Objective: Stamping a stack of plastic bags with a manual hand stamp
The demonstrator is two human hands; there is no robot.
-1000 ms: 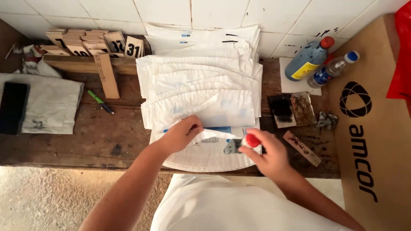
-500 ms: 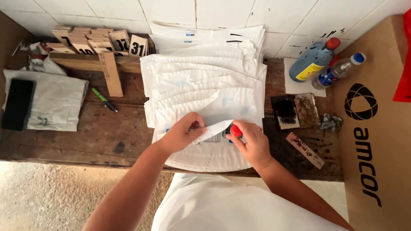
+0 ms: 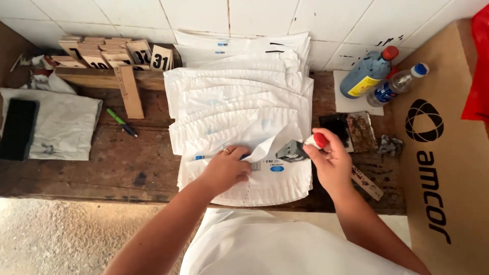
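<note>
A worn wooden table (image 3: 127, 163) runs across the middle of the frame, against a white tiled wall (image 3: 193, 15) at the top. A brown cardboard sheet (image 3: 438, 168) with black print leans at the right edge.

A fanned stack of white bags (image 3: 239, 97) covers the centre of the table, each overlapping the next, from the wall down to the near edge. At the left lies a folded grey cloth (image 3: 61, 130) with a black block (image 3: 18, 130) on its left part. Above it, in the upper left, a wooden rack (image 3: 102, 76) holds numbered wooden tags (image 3: 117, 51).

The left hand (image 3: 226, 170) lies palm down on the nearest bag (image 3: 265, 186), fingers curled and pressing it flat beside a small printed mark; a flap of the bag above stands lifted just right of the fingers. The right hand (image 3: 331, 160) is closed around a stamp (image 3: 300, 147) with a red knob, held by the knob with its dark face tilted toward the left, just above the bags' right edge.

In the upper right two plastic bottles (image 3: 379, 76) lie tilted, one blue with a red cap, one clear with a blue cap. Below them is a dark ink pad (image 3: 349, 131), close to the right hand, then a thin wooden strip (image 3: 369, 183). A green pen (image 3: 119, 121) lies between the cloth and the bags.
</note>
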